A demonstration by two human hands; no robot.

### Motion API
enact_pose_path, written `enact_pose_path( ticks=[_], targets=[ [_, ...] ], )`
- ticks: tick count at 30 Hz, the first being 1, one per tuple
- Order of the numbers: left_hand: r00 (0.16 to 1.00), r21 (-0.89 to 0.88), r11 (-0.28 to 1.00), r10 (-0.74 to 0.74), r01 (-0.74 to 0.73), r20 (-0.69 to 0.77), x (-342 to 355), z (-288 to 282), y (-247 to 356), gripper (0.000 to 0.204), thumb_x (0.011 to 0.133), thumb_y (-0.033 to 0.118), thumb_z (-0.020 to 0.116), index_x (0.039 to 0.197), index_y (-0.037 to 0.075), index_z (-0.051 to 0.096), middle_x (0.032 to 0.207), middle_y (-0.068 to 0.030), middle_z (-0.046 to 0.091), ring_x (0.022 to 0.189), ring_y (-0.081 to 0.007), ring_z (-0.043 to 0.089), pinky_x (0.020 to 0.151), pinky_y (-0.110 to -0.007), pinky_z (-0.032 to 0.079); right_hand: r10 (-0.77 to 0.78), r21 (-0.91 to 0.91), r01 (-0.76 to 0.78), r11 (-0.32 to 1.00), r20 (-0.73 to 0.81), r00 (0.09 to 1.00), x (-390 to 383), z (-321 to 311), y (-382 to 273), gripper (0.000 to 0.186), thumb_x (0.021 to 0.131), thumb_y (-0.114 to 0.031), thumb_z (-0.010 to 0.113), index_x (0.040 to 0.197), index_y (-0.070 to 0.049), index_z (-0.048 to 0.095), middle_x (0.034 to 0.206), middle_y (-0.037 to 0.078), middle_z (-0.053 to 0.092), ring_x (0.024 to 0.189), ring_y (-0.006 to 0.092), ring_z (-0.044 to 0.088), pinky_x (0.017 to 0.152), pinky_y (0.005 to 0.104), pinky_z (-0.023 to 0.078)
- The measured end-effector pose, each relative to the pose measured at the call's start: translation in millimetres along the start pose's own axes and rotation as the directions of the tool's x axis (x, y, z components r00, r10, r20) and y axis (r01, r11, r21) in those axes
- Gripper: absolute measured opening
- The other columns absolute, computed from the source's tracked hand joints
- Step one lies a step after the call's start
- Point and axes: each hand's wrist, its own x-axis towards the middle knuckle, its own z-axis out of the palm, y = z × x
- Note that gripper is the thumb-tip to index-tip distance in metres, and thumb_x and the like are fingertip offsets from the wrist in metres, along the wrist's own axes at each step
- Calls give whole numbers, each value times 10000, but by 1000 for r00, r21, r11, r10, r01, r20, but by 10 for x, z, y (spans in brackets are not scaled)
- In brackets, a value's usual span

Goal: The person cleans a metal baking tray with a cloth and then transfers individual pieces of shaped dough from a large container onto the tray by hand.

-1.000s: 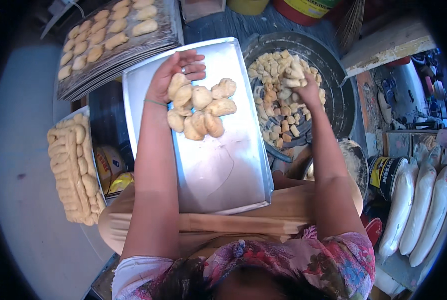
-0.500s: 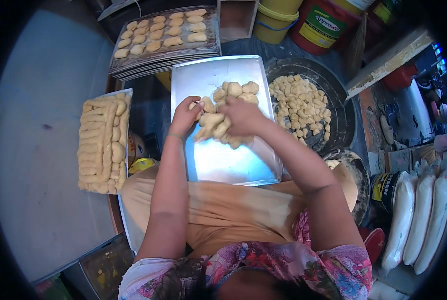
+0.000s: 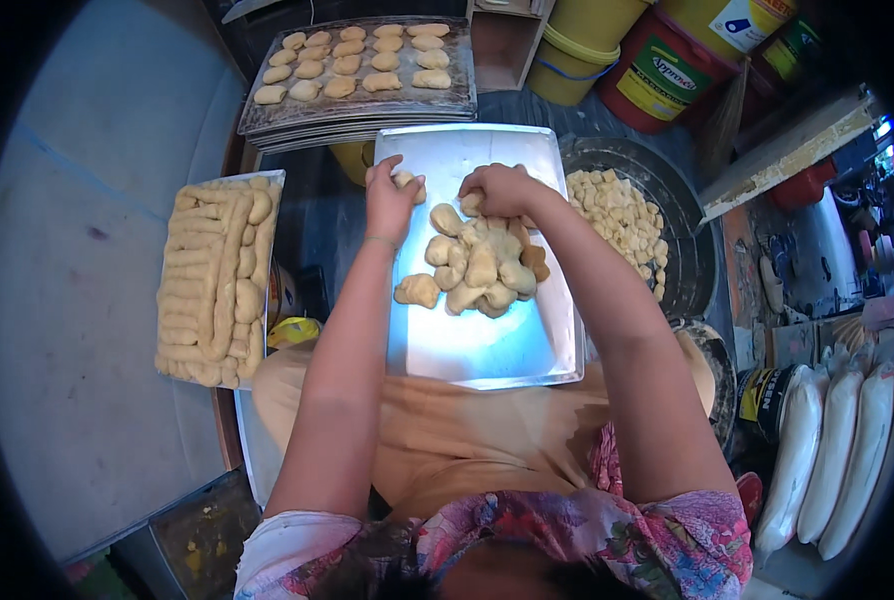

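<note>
Silver rectangular metal tray (image 3: 467, 350), bearing heaped pale-tan rounded dough pieces (image 3: 482, 264); left hand (image 3: 391, 206) grasping one piece, right hand (image 3: 503, 190) pinching another at the heap's far edge.

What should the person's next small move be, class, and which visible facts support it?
Perhaps release the pale, rounded dough piece in the left hand onto the silver, rectangular metal tray. Bare metal lies beside that hand, apart from the cream-coloured, heaped dough lumps, while the right hand is at the heap's far edge.
</note>
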Motion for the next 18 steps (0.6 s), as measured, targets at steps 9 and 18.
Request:
enact_pose_path(
  ticks=[9, 18],
  targets=[
    [986, 318, 939, 85, -128, 146, 265, 93, 47, 307, 722, 63, 626, 1026, 29, 647, 1036, -192, 539, 943, -367, 558, 849, -395, 457, 419, 634, -113, 765, -357, 835, 686, 58, 258, 393, 686, -270, 747, 1010, -78, 634, 832, 154, 655, 732, 262, 643, 667, 346, 499],
    [963, 322, 909, 267, -263, 33, 592, 255, -168, 264, 734, 51, 585, 985, 40, 666, 1011, -172, 560, 939, -340, 563, 833, -393, 462, 233, 463, -25, 886, -398, 887, 645, 91, 301, 437, 689, -313, 731, 1051, -106, 601, 963, 135, 621, 946, 272, 606, 814, 383, 478]
  ],
)
